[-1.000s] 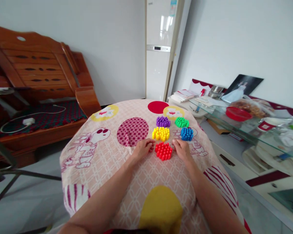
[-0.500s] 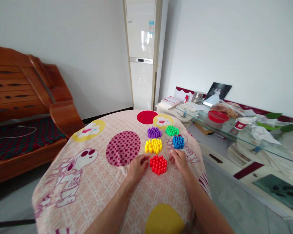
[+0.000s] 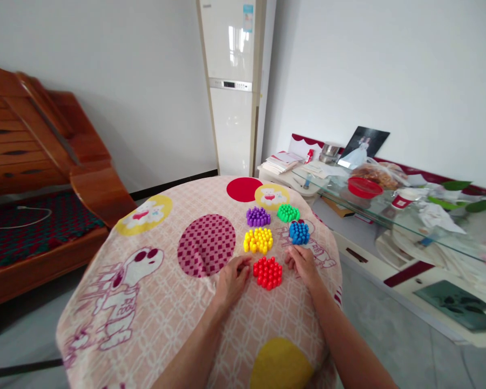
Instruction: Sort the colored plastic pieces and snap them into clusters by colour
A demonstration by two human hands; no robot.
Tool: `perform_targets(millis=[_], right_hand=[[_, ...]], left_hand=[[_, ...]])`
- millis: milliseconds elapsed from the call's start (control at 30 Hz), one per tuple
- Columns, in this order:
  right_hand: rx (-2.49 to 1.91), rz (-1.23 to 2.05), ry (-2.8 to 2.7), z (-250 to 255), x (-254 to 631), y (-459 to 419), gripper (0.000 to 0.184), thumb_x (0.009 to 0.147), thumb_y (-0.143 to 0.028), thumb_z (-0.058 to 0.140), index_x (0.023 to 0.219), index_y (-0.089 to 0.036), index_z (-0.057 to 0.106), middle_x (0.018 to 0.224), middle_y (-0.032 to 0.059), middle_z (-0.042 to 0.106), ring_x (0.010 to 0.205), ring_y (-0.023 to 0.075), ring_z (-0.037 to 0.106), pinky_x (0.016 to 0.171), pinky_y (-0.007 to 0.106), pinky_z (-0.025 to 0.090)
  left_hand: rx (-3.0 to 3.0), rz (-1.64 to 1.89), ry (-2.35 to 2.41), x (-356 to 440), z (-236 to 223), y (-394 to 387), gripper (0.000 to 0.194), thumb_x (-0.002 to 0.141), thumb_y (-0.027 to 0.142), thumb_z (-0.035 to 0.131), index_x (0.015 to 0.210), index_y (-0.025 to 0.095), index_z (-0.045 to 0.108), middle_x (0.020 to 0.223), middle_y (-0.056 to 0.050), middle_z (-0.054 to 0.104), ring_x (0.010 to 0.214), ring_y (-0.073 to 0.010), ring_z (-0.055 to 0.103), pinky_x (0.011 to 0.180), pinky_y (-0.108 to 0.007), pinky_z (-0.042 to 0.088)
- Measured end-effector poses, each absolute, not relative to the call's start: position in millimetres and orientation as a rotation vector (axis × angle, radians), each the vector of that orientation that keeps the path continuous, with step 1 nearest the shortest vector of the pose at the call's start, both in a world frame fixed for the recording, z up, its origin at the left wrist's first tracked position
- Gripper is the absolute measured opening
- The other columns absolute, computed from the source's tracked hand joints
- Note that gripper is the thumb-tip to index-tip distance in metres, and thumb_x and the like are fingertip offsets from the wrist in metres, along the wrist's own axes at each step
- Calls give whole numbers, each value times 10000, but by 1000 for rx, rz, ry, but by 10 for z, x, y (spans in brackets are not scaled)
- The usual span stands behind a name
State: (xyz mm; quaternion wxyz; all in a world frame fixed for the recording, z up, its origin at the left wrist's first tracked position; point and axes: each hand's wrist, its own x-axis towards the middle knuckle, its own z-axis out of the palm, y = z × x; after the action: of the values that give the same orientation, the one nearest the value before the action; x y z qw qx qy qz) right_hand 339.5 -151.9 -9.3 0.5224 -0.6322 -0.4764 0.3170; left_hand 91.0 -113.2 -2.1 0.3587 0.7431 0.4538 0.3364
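Note:
Five clusters of small coloured peg-like pieces stand upright on the cloth-covered table [image 3: 154,302]. The red cluster [image 3: 268,273] lies between my hands. To its left rests my left hand [image 3: 234,276], fingers loosely bent and slightly apart, with nothing visible in it. On the other side my right hand [image 3: 302,263] rests on the cloth, loosely open, its fingertips just short of the blue cluster [image 3: 299,233]. Beyond the red pieces are the yellow cluster [image 3: 258,240], the purple cluster [image 3: 258,216] and the green cluster [image 3: 288,213]. The undersides of both hands are hidden.
A glass-topped cabinet [image 3: 372,213] along the right holds a red bowl [image 3: 365,187], a paper cup [image 3: 402,201], papers and bags. Left of the table stands a wooden bench [image 3: 93,183]. A tall white appliance [image 3: 233,124] stands in the corner behind.
My view has tilted down and shifted slightly, so everything sits a little differently in the picture. Both hands stay beside the red cluster, and the coloured clusters keep their arrangement.

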Motion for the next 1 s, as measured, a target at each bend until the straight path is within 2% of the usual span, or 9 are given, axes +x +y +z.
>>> perform_targets(millis=[100,233,400,500,567,700,800,900,1000], right_hand=[[-1543,682,-1133,-101,3382,-1555,448,879,-574,492,781,-170,658,601,14,631,457,139,536,419,242,365],[-1664,131,-1041,-43,3501,-1555,460,887,-565,476,752,-166,661,604,25,628,534,153,532,547,271,423],[-1890,-225,-992,201,3872,-1278,523,878,-526,449,1060,-105,701,989,170,723,885,267,644,804,366,477],[-2085,-98,-977,294,3933,-1020,573,857,-488,490,1237,-85,639,1166,216,685,1058,315,633,905,412,466],[-2104,79,-1025,291,3825,-859,554,822,-476,552,1227,-112,654,1184,200,686,1079,316,636,924,418,472],[-1788,554,-1150,203,3364,-641,415,726,-455,661,1021,-170,731,1027,115,746,970,274,680,861,382,521],[-1477,832,-1186,164,3063,-584,445,743,-502,648,1039,-177,721,983,83,752,915,246,695,768,340,549],[-1553,777,-1209,155,2916,-549,406,791,-507,597,1006,-185,722,921,75,749,890,247,696,770,359,555],[-1631,720,-1269,136,2748,-499,340,793,-457,616,997,-209,728,999,76,748,986,252,680,910,400,525]], left_hand=[[1911,978,1127,929,6,-1187,319,879,226,501,1154,183,656,1069,-86,725,915,-196,691,839,-355,572],[2166,1066,964,1087,161,-1311,360,883,322,576,1215,197,640,1206,-118,663,1118,-241,620,991,-428,515],[2581,773,772,1497,329,-1485,562,772,362,723,1306,253,588,1437,-124,507,1337,-316,442,1132,-552,350],[2693,577,883,1638,307,-1510,460,755,326,720,1200,238,639,1482,-136,458,1384,-367,372,1145,-643,251],[2679,550,1064,1588,272,-1429,361,801,250,648,1161,224,647,1466,-142,473,1382,-365,377,1138,-645,252],[2449,703,1518,1087,253,-952,335,835,226,590,1165,183,623,1356,-163,554,1267,-324,503,1066,-509,402],[2209,804,1867,534,243,-493,414,827,189,556,1237,139,583,1277,-187,601,1228,-322,544,1033,-458,434],[1923,838,2058,164,178,-200,498,848,297,572,1311,115,547,1220,-206,642,1152,-335,608,982,-454,469],[1806,893,1964,156,101,-113,495,857,358,579,1299,136,569,1239,-187,658,1144,-328,627,985,-453,471]])
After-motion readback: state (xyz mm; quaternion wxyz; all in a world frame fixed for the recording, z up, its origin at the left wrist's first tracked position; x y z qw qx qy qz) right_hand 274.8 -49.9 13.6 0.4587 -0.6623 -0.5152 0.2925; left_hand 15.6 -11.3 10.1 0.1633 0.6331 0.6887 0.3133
